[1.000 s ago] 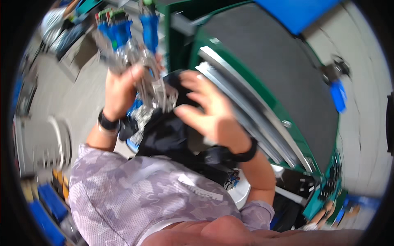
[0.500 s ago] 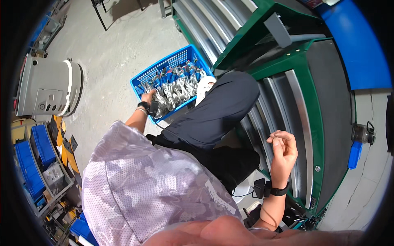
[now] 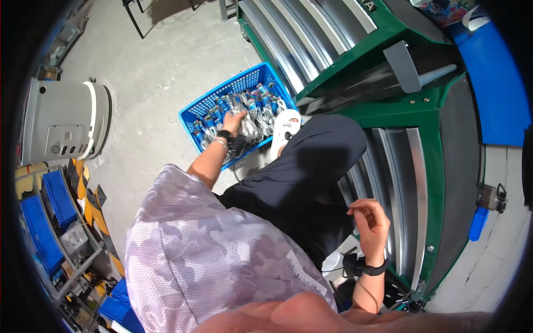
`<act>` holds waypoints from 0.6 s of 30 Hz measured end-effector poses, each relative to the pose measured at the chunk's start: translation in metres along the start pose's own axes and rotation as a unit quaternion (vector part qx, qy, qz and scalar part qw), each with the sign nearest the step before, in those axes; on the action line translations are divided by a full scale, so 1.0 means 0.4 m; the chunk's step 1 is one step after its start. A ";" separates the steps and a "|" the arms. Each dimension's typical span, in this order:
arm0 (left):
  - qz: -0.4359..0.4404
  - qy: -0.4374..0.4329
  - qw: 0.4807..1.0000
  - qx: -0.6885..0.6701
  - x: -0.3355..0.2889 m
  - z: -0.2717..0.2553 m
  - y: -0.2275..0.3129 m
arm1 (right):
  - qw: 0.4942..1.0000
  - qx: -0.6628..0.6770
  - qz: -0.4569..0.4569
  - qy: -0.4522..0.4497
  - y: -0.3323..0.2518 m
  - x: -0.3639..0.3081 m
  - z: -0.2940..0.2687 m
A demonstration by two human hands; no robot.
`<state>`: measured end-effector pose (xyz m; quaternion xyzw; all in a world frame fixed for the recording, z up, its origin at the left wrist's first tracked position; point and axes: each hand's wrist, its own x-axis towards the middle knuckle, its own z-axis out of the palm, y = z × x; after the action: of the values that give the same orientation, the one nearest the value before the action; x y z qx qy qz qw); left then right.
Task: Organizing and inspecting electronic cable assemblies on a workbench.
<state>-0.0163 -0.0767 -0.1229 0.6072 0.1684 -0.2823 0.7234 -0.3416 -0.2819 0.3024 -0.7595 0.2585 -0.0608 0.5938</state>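
Observation:
My left hand [image 3: 233,123] reaches into a blue plastic basket [image 3: 191,106] on the floor. Its fingers close round a coiled, grey-white cable bundle [image 3: 237,105], though the fingertips are partly hidden. Around it lie several tied cables with blue connectors [image 3: 256,101], heaped in the basket. Off to the right, my right hand [image 3: 372,225] is raised in front of the drawer cabinet. Its fingers are loosely curled, with the thumb apart and nothing visible in them. Dark bands with small black boxes circle both wrists.
Green cabinets with grey drawers [image 3: 383,177] stand close on the right. My bent leg [image 3: 300,152] and white shoe [image 3: 286,126] are beside the basket. A grey rounded machine [image 3: 66,119] stands at left, above a rack of blue bins [image 3: 41,233].
My left hand has moved from the basket's left end to the right, toward its middle, among the cables. My right hand has dropped slightly. The view has shifted a little.

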 end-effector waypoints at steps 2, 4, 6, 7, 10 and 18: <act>0.009 0.017 1.000 0.022 0.063 0.003 -0.053 | 1.000 0.004 0.004 -0.008 -0.011 0.009 0.002; -0.002 -0.015 1.000 -0.022 0.088 0.065 -0.097 | 1.000 -0.013 0.014 0.007 -0.014 0.013 -0.009; 0.011 -0.040 0.995 -0.087 0.112 0.089 -0.160 | 0.999 -0.019 0.026 0.020 -0.022 0.017 -0.013; 0.007 -0.034 0.996 -0.080 0.140 0.042 -0.221 | 0.999 -0.019 0.030 0.011 -0.022 0.024 -0.009; 0.058 0.088 0.983 0.150 0.220 -0.163 -0.332 | 0.999 0.033 0.018 -0.018 0.003 0.047 0.001; 0.038 0.138 0.954 0.264 0.018 0.032 -0.225 | 0.998 0.037 0.050 0.030 0.067 0.011 0.009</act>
<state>-0.0669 -0.1001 -0.1948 0.8156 0.1624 -0.2023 0.5173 -0.3450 -0.2850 0.2753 -0.7212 0.3114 -0.0629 0.6156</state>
